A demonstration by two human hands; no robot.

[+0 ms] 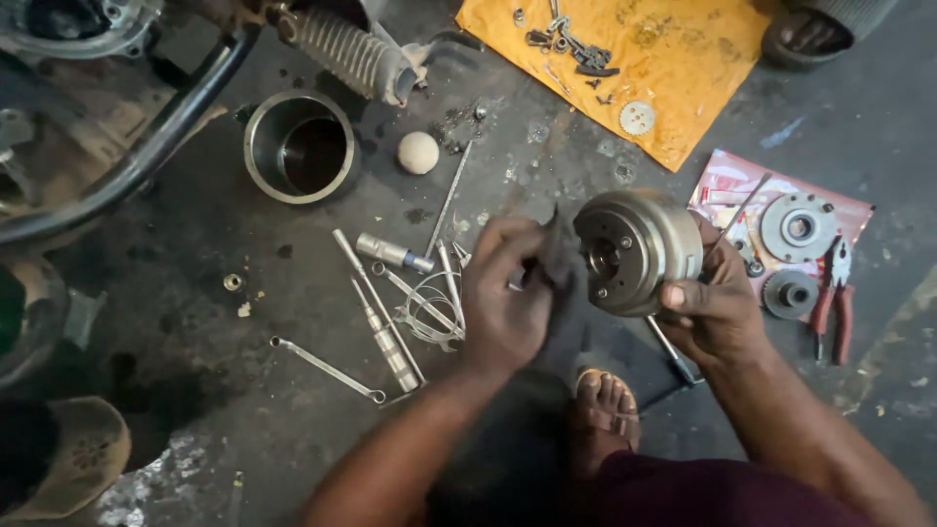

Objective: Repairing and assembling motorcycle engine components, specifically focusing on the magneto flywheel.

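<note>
The right hand (717, 307) wraps around the rim of a round metal drum (634, 252), holding it above the floor (244, 410) with its open face turned left. The left hand (503, 298) sits just beside that face, fingers pinched on a dark rag (558, 256) that touches the drum. The drum's axis runs roughly left-right, toward the rag; pliers (832, 298) lie well apart on the right.

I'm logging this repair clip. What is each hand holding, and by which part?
The right hand grips the round grey metal drum by its outer rim. The left hand pinches a dark cloth by its upper part.
</note>
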